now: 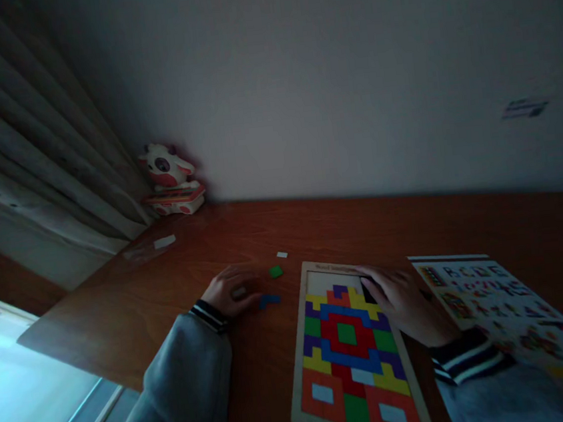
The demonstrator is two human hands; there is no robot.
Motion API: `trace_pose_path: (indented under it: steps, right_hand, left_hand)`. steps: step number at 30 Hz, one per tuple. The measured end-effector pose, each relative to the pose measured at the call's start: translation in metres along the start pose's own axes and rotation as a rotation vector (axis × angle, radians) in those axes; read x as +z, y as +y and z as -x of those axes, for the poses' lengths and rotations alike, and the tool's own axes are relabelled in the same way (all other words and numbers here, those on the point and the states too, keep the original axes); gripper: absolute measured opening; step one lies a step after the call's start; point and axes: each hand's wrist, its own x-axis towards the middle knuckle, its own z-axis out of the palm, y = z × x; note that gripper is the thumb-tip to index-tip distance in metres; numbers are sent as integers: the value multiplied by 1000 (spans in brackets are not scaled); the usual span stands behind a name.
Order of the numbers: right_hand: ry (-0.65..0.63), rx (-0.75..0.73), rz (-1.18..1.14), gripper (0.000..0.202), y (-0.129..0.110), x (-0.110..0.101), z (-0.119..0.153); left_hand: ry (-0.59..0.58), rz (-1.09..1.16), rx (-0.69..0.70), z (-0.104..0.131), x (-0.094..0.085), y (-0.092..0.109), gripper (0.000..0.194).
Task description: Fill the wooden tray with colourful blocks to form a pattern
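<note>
My left hand (232, 291) rests on the table with thumb and fingers apart. Its thumb tip is close to a small blue puzzle piece (270, 299); whether they touch I cannot tell. Just beyond lie a green square piece (276, 272) and a small white piece (282, 255). A wooden puzzle tray (301, 370) is filled with coloured block pieces in its lower and middle parts, while bare base shows along the top. Over the tray's upper right edge lies my right hand (396, 299), fingers stretched out, partly covering that corner and a dark patch there.
A printed pattern sheet (492, 303) lies right of the tray, partly under my right sleeve. At the back left sits a cow-shaped toy (170, 179), with a clear wrapper (145, 252) in front. A curtain (36, 129) and window border the left; a wall (329, 85) stands behind.
</note>
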Motion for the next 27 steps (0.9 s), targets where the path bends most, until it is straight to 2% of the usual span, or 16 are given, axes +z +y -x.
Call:
trace_pose_path:
  steps: [2,4,8,13,18,24,27]
  right_hand:
    - [-2,9,-17,32,-1,0,-1]
    - [-4,23,-30,32,-2,-1,-1]
    - [2,43,-46,32,-4,0,-2]
    - [17,50,-60,32,-3,0,-3]
    - [26,52,-87,32,-4,-1,-4]
    - [70,63,-77,30,-8,-4,-4]
    - [127,71,-102,29,-12,-6,-5]
  left_hand:
    - [-48,39,10,8,0,4,43]
    - [-79,80,55,10,4,10,40]
    - [-17,98,113,7,14,14,23]
    - [60,108,103,-3,25,19,26]
    - [112,219,38,-33,49,38,23]
    - [310,388,-82,-86,79,62,19]
    - [340,454,-88,-102,89,72,22]
